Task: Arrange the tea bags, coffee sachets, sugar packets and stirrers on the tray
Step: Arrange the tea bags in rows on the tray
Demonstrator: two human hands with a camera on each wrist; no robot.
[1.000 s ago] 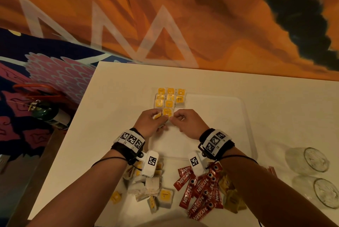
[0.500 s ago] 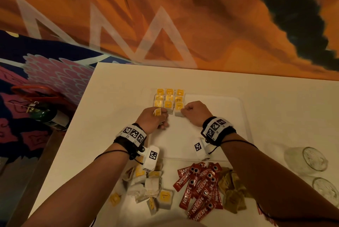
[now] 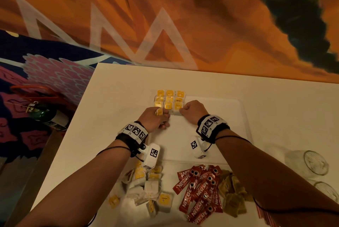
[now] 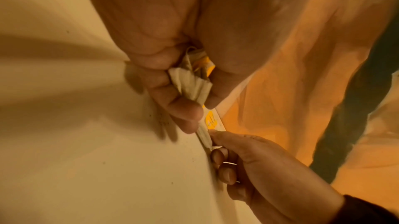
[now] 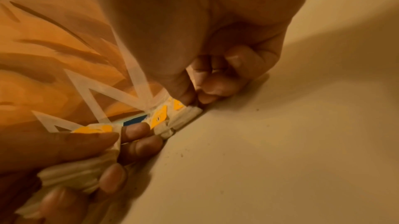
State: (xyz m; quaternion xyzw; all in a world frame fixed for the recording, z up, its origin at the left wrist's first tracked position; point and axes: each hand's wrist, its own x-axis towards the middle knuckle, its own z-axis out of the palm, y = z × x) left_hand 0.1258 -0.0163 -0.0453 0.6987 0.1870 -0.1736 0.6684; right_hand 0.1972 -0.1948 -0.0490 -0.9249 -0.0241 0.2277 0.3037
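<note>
Tea bags with yellow tags point(image 3: 169, 100) lie in neat rows at the far left corner of the white tray point(image 3: 229, 135). My left hand point(image 3: 161, 117) sits just before the rows and grips a small bunch of tea bags point(image 4: 191, 82), one yellow tag sticking up. Beside it, my right hand point(image 3: 181, 112) is curled, thumb and fingers pinching the near edge of the tea bag point(image 5: 185, 113) at the right end of the nearest row. Loose tea bags point(image 3: 146, 187), red coffee sachets point(image 3: 200, 191) and brown sugar packets point(image 3: 233, 192) lie on the table in front of the tray.
Two upturned glasses point(image 3: 314, 162) stand at the table's right edge. Thin red stirrers point(image 3: 265, 216) show at the bottom right, partly under my right arm. A green bottle point(image 3: 43, 113) lies on the floor to the left. An orange patterned wall rises behind the table.
My right hand has moved forward from the tray's middle to the right end of the nearest tea bag row. My left hand has shifted slightly forward with its bunch.
</note>
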